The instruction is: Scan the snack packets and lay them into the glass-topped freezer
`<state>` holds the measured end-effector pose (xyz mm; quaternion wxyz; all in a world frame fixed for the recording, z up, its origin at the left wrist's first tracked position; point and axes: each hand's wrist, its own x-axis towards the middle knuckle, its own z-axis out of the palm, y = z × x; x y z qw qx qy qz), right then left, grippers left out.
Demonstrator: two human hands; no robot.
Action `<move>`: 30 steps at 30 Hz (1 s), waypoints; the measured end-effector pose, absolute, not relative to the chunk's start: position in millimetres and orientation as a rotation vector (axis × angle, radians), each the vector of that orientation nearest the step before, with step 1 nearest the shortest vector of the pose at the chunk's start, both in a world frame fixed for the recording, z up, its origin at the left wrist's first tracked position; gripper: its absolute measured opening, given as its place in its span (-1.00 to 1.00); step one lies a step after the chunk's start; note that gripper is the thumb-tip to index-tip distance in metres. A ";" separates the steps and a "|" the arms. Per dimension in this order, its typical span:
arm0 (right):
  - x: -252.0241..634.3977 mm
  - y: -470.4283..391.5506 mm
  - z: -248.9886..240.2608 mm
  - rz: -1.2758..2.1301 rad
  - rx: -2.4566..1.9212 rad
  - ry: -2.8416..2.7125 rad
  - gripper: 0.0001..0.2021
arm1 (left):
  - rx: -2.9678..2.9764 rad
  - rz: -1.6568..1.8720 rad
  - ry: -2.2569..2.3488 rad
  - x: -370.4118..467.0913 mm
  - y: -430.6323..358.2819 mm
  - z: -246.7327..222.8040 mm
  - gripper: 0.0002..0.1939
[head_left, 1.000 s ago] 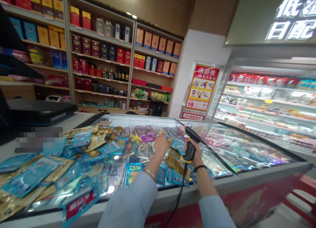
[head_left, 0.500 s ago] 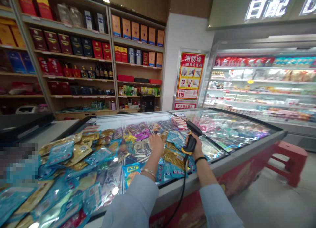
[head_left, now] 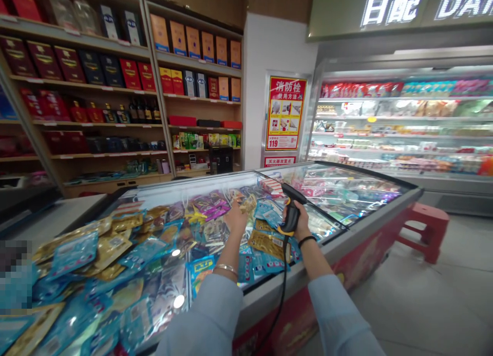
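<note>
My right hand (head_left: 302, 221) is wrapped round the grip of a black and yellow barcode scanner (head_left: 289, 220), its head pointing away and to the left over the freezer. A black cord hangs from the scanner's base. My left hand (head_left: 235, 220) is closed at the edge of a small gold snack packet (head_left: 249, 204), its fingertips partly hidden. Beneath both hands, blue packets (head_left: 267, 212) and another gold packet (head_left: 269, 243) lie on the glass top of the chest freezer (head_left: 327, 243). A blue and yellow packet (head_left: 202, 268) lies nearer to me, by my left forearm.
A large heap of blue and gold packets (head_left: 100, 258) covers the left part of the freezer top. A red stool (head_left: 429, 227) stands on the floor at right. Behind are shelves of boxed bottles (head_left: 127, 73) and a lit refrigerated display (head_left: 385, 125).
The view has swung right. My left hand has gone from lying over the packets to closing at a gold packet. My right hand still holds the scanner.
</note>
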<state>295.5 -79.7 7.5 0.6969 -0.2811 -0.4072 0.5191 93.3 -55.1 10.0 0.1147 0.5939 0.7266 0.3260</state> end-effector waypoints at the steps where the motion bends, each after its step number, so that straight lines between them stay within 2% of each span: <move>1: 295.5 -80.1 7.7 1.155 -0.622 -0.912 -0.64 | 1.732 1.000 2.100 90.4 -54.9 11.3 -0.61; 12: 294.6 -80.5 6.3 1.163 -0.631 -0.923 -0.64 | 1.551 1.433 1.966 53.9 -56.1 24.9 -0.77; 19: 295.5 -84.4 5.7 1.221 -0.582 -1.038 -0.65 | 1.443 1.678 1.778 47.5 -59.0 32.9 -0.67; 30: 294.5 -87.6 7.5 1.324 -0.621 -1.125 -0.63 | 1.420 1.787 1.775 43.9 -50.5 26.1 -0.66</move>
